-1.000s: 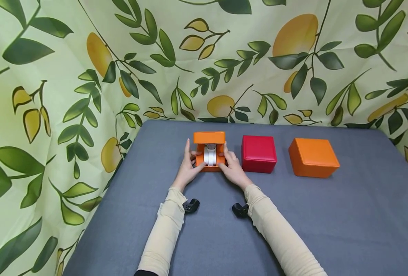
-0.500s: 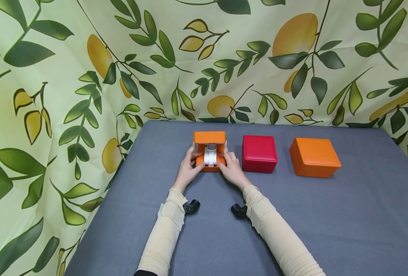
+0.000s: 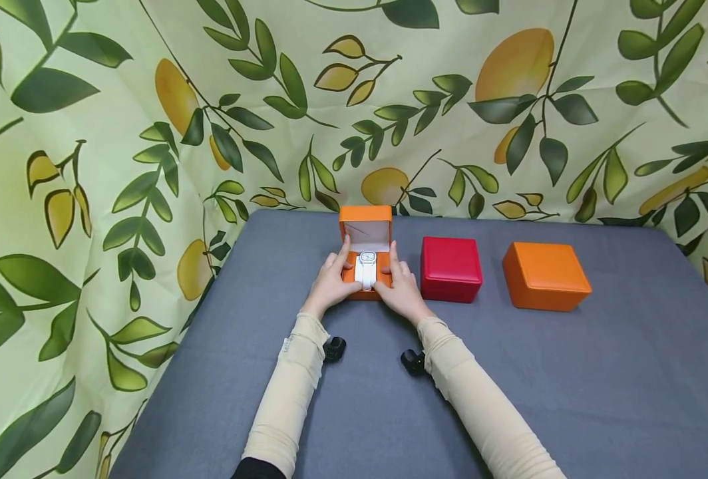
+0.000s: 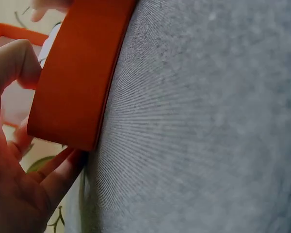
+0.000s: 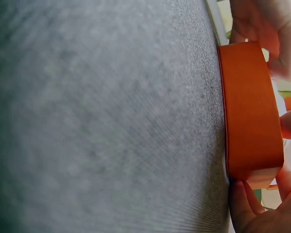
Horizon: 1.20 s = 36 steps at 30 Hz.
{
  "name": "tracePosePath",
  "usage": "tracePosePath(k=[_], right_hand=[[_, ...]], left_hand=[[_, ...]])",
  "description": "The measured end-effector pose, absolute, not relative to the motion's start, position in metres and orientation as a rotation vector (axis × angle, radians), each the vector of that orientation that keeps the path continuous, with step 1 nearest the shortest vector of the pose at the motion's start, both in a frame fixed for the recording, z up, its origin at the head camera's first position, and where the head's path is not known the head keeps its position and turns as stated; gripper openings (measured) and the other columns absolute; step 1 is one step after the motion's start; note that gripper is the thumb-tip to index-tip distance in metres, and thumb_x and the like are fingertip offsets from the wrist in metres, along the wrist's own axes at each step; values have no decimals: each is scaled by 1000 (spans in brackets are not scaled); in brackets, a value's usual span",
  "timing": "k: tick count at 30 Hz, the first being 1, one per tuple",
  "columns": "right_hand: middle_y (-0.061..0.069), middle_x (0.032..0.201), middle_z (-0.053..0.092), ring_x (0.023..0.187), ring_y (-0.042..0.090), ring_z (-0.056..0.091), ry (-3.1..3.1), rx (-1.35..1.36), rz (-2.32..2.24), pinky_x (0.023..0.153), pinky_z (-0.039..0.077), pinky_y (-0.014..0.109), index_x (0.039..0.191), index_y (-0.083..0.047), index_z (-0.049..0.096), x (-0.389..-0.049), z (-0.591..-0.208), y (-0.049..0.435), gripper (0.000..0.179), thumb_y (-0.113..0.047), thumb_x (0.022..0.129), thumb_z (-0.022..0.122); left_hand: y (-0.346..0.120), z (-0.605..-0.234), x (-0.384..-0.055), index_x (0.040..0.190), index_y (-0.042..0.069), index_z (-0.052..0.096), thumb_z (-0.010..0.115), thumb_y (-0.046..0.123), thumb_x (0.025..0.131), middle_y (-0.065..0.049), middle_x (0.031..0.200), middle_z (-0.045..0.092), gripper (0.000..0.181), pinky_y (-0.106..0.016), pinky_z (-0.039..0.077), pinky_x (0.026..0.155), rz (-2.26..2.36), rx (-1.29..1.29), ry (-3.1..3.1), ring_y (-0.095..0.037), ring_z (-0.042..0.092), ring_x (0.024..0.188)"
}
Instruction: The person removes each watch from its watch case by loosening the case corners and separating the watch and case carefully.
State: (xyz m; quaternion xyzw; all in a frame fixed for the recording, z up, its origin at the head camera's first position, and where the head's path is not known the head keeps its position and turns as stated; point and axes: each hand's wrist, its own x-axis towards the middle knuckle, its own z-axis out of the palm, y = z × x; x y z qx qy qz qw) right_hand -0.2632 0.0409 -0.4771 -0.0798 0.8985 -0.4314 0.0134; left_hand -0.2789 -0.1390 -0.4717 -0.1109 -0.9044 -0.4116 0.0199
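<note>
An orange watch box (image 3: 366,213) stands on the table with its lid raised upright, showing a pale lining. Inside sits a white wristwatch (image 3: 366,267), dial up, its strap round a white cushion. My left hand (image 3: 329,285) grips the box's left side, thumb at the front rim and index finger pointing up by the lid. On the opposite side my right hand (image 3: 406,293) holds the box, its thumb also at the front rim. In the left wrist view the box's front wall (image 4: 77,77) hides most of the watch; fingers reach low along its side.
A closed red box (image 3: 450,269) stands just right of my right hand, and a closed orange box (image 3: 547,276) farther right. The grey cloth table (image 3: 629,372) ends at a leaf-patterned curtain (image 3: 306,80). A black device (image 3: 412,362) sits at my right wrist.
The orange box's lid has swung up and back from half open, so the watch dial and pale lining now show. My left index finger has moved inward by the lid.
</note>
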Motion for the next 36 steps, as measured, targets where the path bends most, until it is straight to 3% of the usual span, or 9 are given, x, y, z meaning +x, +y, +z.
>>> tracePosePath(k=[4, 6, 10, 13, 17, 27, 32, 36], right_hand=[[14, 126, 50, 117, 35, 39, 2782, -243, -1351, 101, 32, 46, 150, -21, -5, -260, -476, 40, 90, -28, 86, 57], [14, 127, 50, 117, 34, 38, 2765, -223, -1367, 101, 33, 46, 151, -22, -3, -259, -475, 40, 88, -28, 86, 57], [12, 125, 48, 118, 32, 36, 2731, -189, -1402, 99, 34, 45, 151, -21, 12, -260, -476, 41, 77, -34, 88, 56], [12, 121, 46, 115, 30, 36, 2726, -211, -1403, 96, 35, 43, 148, -20, 27, -263, -477, 42, 68, -39, 89, 55], [12, 116, 45, 111, 29, 36, 2693, -270, -1374, 90, 34, 38, 146, -21, 32, -265, -477, 46, 63, -39, 90, 56], [8, 107, 45, 110, 25, 36, 2548, -267, -1349, 89, 29, 32, 148, -15, 23, -278, -471, 53, 80, -30, 84, 67], [8, 102, 41, 105, 22, 36, 2491, -294, -1253, 81, 32, 30, 150, -12, 17, -284, -459, 54, 87, -29, 82, 69], [8, 99, 38, 101, 21, 36, 2480, -339, -1173, 75, 32, 29, 149, -12, 19, -287, -452, 53, 87, -26, 80, 70]], left_hand=[[-138, -472, -277, 149, 33, 10, 71, 20, 71, -11, 110, 51, 100, -39, 43, 88, -1261, -310, -2839, -26, 52, 99], [-137, -474, -276, 149, 29, 21, 68, 20, 73, -10, 109, 50, 90, -34, 42, 84, -1272, -299, -2833, -23, 51, 95], [-135, -475, -276, 140, 20, 43, 61, 21, 77, -9, 104, 48, 65, -27, 37, 76, -1281, -266, -2825, -19, 46, 88], [-134, -472, -277, 135, 20, 49, 57, 23, 82, -9, 101, 46, 54, -26, 34, 73, -1310, -246, -2830, -19, 44, 86], [-136, -468, -278, 136, 21, 49, 57, 26, 86, -10, 99, 44, 51, -26, 33, 74, -1325, -256, -2877, -20, 42, 87], [-144, -464, -282, 142, 15, 39, 62, 22, 86, -14, 110, 40, 61, -31, 34, 89, -1436, -382, -2960, -23, 39, 100], [-147, -457, -289, 145, 15, 33, 65, 25, 86, -13, 117, 36, 69, -37, 33, 99, -1415, -386, -3108, -24, 37, 110], [-149, -453, -293, 146, 15, 31, 67, 27, 84, -14, 117, 36, 73, -37, 33, 99, -1369, -436, -3181, -25, 36, 111]])
